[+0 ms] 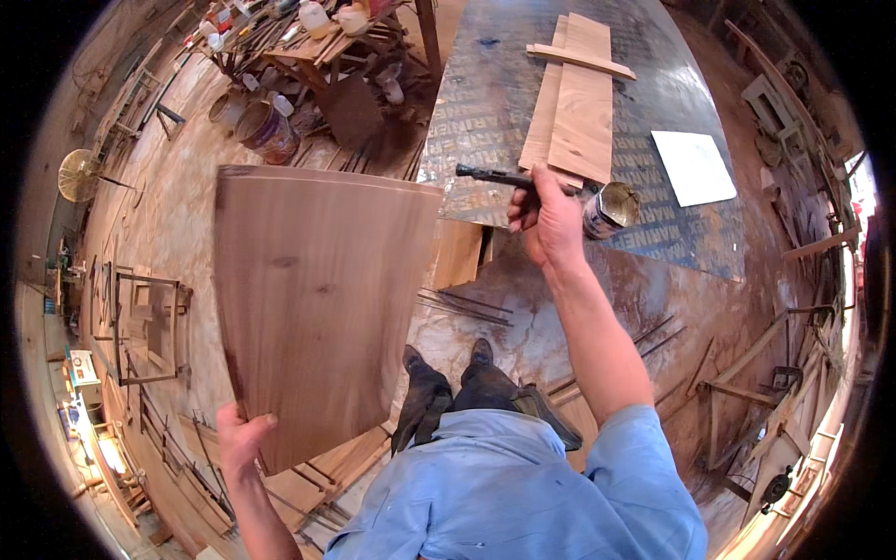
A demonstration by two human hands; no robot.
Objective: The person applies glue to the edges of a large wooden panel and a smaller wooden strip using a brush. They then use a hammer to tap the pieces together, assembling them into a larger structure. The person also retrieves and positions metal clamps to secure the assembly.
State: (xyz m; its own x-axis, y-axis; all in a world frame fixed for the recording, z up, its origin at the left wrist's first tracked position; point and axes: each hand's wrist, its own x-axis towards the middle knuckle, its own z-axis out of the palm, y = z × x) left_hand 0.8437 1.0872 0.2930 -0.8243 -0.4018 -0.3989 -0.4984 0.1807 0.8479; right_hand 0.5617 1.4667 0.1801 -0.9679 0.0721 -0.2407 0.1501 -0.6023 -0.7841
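A large, wide wooden board (322, 289), brown with two darker knots, stands tilted up at my left. My left hand (245, 437) is closed on its lower left edge, thumb on the face towards me. Held out over the near edge of the dark table, my right hand (549, 219) is closed around a slim black tool (493, 175) with a ridged end pointing left; its exact kind cannot be made out. Just right of that hand stands an open metal can (605, 217), streaked, with pale residue inside.
On the dark printed tabletop (653, 84) lie wooden planks (581, 112) with a strip across them, and a white sheet (693, 168). A cluttered workbench (313, 47) stands far left, a bucket (266, 131) by it. Thin rods (467, 306) and metal frames (145, 327) lie about the floor.
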